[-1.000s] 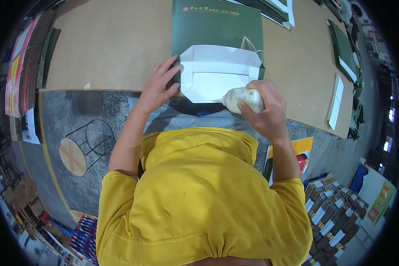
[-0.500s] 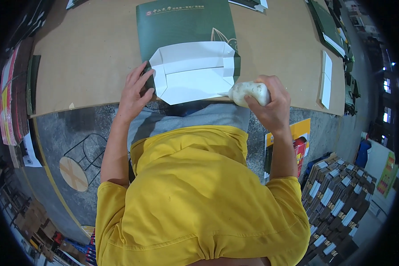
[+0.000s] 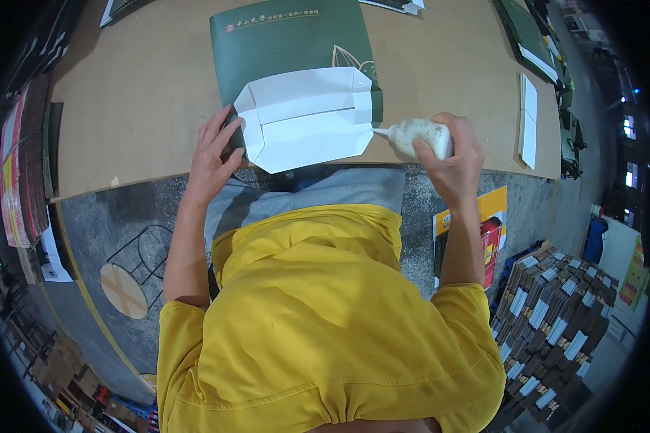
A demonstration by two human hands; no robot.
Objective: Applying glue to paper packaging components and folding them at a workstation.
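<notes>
A green folder (image 3: 289,43) with gold print lies on the table in front of me. Its near part is folded into a white flap (image 3: 307,137) with creased, slanted corners. My left hand (image 3: 215,151) rests at the flap's left edge, fingers stretched and slightly apart, fingertips touching it. In my right hand (image 3: 456,155) is a whitish, smudged squeeze bottle (image 3: 420,136), held tilted on its side. Its thin nozzle points left, the tip at the flap's right edge. Whether anything comes out of the nozzle is too small to tell.
The brown table (image 3: 137,115) ends just before my body. White folded strips (image 3: 528,123) and green folders (image 3: 523,36) lie at the right. A stack of sheets (image 3: 22,155) stands at the left edge. On the floor are a round stool (image 3: 124,291) and bundled dark stacks (image 3: 549,325).
My right hand has drawn the bottle slightly right and up, and its nozzle shows more. The folder and my left hand have shifted a little left in the picture.
</notes>
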